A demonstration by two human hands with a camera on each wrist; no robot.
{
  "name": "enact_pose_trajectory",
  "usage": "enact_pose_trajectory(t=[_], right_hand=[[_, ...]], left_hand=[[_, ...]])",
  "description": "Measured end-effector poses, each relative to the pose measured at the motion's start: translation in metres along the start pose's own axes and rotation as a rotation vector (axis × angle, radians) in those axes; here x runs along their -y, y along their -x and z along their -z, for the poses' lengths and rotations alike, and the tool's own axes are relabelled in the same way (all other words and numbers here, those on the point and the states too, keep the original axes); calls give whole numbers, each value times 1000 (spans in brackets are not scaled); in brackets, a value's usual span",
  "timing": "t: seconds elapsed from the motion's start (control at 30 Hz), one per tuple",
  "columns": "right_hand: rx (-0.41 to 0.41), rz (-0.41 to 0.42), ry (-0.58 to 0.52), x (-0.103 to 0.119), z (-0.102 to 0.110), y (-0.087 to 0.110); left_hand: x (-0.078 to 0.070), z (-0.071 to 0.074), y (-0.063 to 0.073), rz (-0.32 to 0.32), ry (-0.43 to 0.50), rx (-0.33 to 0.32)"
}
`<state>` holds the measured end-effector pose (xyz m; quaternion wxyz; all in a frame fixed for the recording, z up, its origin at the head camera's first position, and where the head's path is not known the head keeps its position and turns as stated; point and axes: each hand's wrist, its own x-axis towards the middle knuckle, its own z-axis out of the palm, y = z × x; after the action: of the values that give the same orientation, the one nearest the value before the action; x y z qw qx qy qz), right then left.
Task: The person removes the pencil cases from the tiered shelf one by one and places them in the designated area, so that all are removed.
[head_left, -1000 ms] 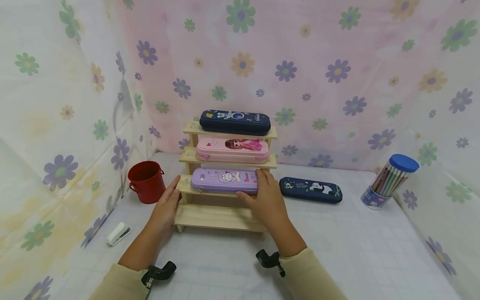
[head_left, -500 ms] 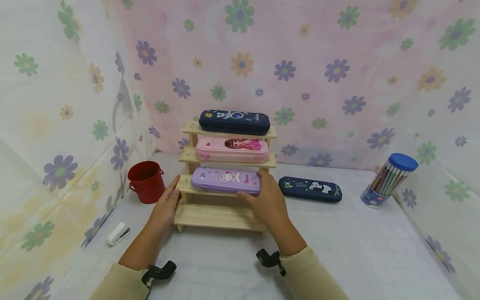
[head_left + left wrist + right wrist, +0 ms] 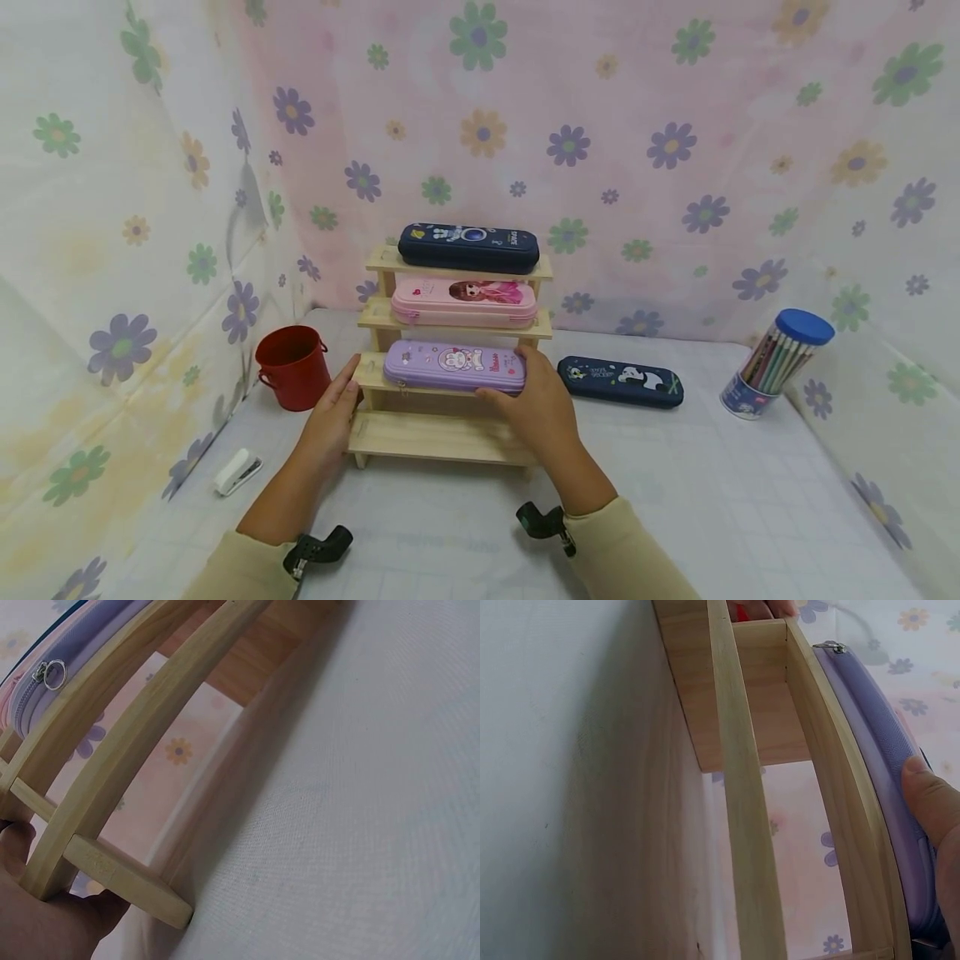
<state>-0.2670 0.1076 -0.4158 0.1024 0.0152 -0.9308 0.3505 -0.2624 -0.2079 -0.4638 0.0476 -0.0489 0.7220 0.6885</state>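
Observation:
A wooden stepped rack [image 3: 442, 433] stands mid-table. My left hand [image 3: 332, 412] grips its left side, with fingertips [image 3: 769, 609] showing at the far end in the right wrist view. On the rack's third step down lies a lilac pencil case [image 3: 442, 364] with a cartoon rabbit. My right hand [image 3: 542, 400] holds that case by its right end, thumb [image 3: 926, 796] along the front side and the other fingers mostly hidden behind. The case's zip pull [image 3: 54, 675] hangs at its left end. A pink pencil case [image 3: 450, 302] and a navy space pencil case [image 3: 468, 248] occupy the upper steps.
To the right of the rack lies a navy panda pencil case [image 3: 622, 382]. Farther right stands a blue-lidded tub of pencils [image 3: 776, 367]. A red bucket [image 3: 294, 367] and a white stapler [image 3: 237, 472] are on the left. Flowered cloth walls surround the table.
The lilac case has shifted slightly to the right. My right fingers have slid off its top to its right end. My left hand stays at the rack's side.

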Motion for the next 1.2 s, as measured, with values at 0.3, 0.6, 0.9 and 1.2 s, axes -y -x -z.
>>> enact_pose_trajectory(t=[0.3,0.6,0.9,1.2], right_hand=[[10,-3,-2,-3,5,1],[8,7,2,-10,14,4],[22,-29,-32,-23,24,11],[2,-5,-48,-44,33,15]], left_hand=[[1,0,-2,3,-24,-12],[0,-2,-4,4,10,-6],[0,-2,-2,9,2,-23],[3,0,-1,-2,1,-29]])
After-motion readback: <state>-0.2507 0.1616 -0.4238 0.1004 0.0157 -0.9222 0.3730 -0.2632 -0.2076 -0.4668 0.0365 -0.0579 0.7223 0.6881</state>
